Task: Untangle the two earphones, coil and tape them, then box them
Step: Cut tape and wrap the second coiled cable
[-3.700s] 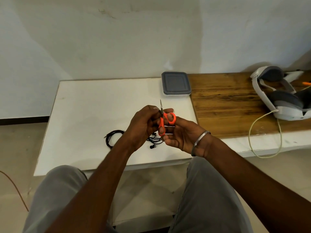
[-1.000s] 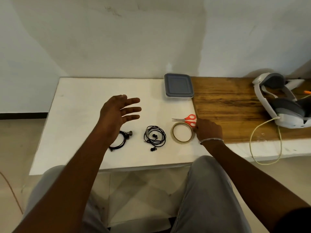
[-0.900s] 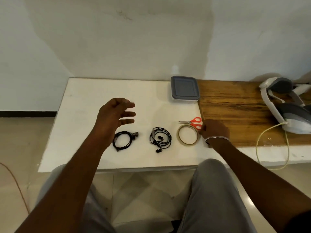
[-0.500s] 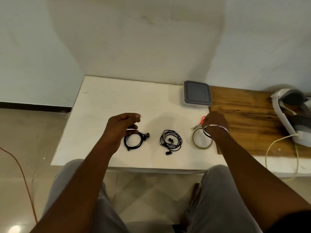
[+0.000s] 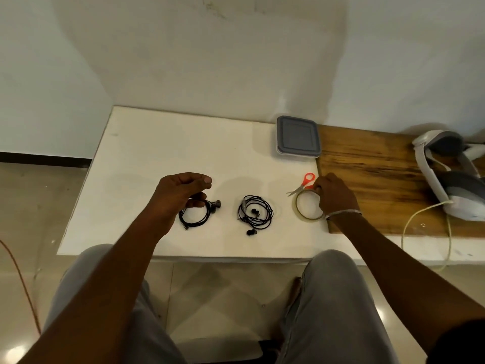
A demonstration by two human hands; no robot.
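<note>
Two black earphones lie coiled on the white table [image 5: 157, 153]. My left hand [image 5: 178, 197] hovers over the left earphone coil [image 5: 195, 219], thumb and fingers curled around its upper edge. The right earphone coil [image 5: 256, 212] lies free in the middle, its buds loose. My right hand [image 5: 334, 195] rests at the wooden board's edge, fingers curled over one ring of the orange scissors [image 5: 305, 182] and touching the tape roll [image 5: 301, 212]; its grip is hidden. A shut grey-lidded box [image 5: 298, 135] stands at the back.
A wooden board [image 5: 380, 174] covers the table's right part. A white headset [image 5: 446, 177] sits on it, its pale cable [image 5: 417, 219] hanging over the front edge. My knees are below the table. An orange cord [image 5: 21, 271] runs on the floor at left.
The scissors and tape went down onto the table. My left hand dropped from open above the table to curled on the left coil. My right hand stayed by the scissors.
</note>
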